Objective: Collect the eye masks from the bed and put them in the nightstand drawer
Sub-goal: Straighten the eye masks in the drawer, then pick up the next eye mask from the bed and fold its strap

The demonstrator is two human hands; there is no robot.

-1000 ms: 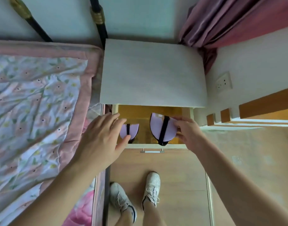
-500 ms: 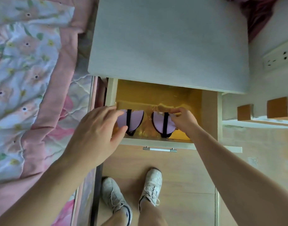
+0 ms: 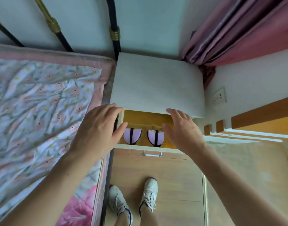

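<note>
Two folded lilac eye masks with black straps lie side by side in the open nightstand drawer (image 3: 144, 147): the left eye mask (image 3: 136, 135) and the right eye mask (image 3: 152, 137). My left hand (image 3: 97, 129) hovers over the drawer's left edge, fingers spread, holding nothing. Above the drawer's right part hangs my right hand (image 3: 180, 129), also spread and empty; it partly covers the right eye mask. Neither hand touches a mask.
The white nightstand top (image 3: 156, 85) overhangs the drawer's back. The bed with a floral quilt (image 3: 42, 111) lies left, its metal headboard (image 3: 114, 35) behind. A pink curtain (image 3: 238, 33) and wall socket (image 3: 219, 96) are right. My feet in white shoes (image 3: 133, 198) stand on the wooden floor.
Both hands have let go of the eye masks and lifted out of the drawer, fingers spread. The masks now lie flat inside. The view has pulled back and up.
</note>
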